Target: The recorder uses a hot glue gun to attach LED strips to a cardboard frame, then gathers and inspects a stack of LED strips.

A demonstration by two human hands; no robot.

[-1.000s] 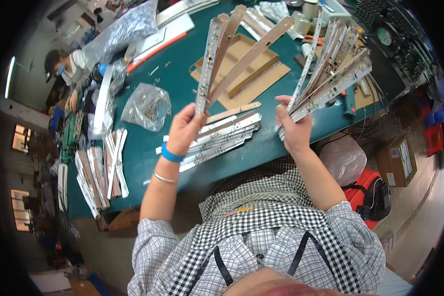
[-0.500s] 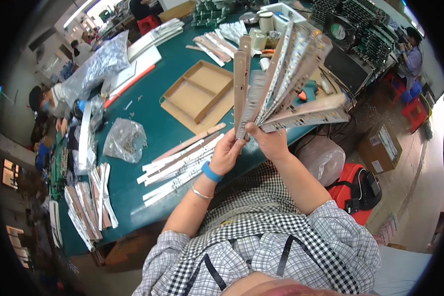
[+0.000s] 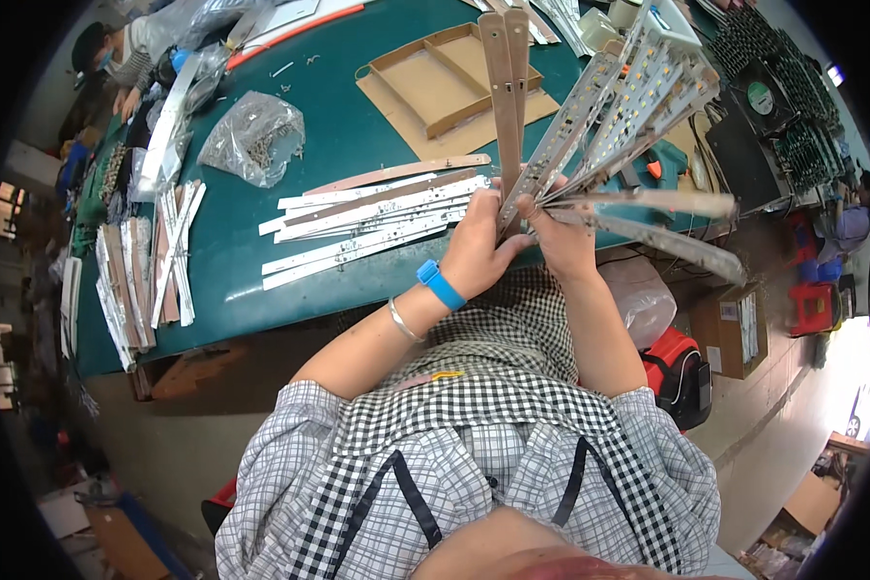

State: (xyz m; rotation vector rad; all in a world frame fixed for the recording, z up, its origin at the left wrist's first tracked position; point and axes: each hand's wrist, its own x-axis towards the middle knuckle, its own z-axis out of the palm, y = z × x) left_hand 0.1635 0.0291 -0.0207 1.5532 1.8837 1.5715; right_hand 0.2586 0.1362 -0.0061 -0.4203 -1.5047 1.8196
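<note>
Brown and silvery strips (image 3: pixel 565 126) are clamped, fanned out, by left hand (image 3: pixel 476 244) and right hand (image 3: pixel 565 242); loose pile (image 3: pixel 387 214) not picked up yet, worktop's (image 3: pixel 232 300) front edge.

Divided cardboard tray (image 3: pixel 404 81), crumpled clear bag (image 3: pixel 240 140)

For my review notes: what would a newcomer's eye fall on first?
Likely the fan of strips dotted with yellow squares, spreading from the right hand, with brown strips upright beside it in the left hand. The blue wristband below that hand comes next, then the divided cardboard tray farther back on the table.
</note>
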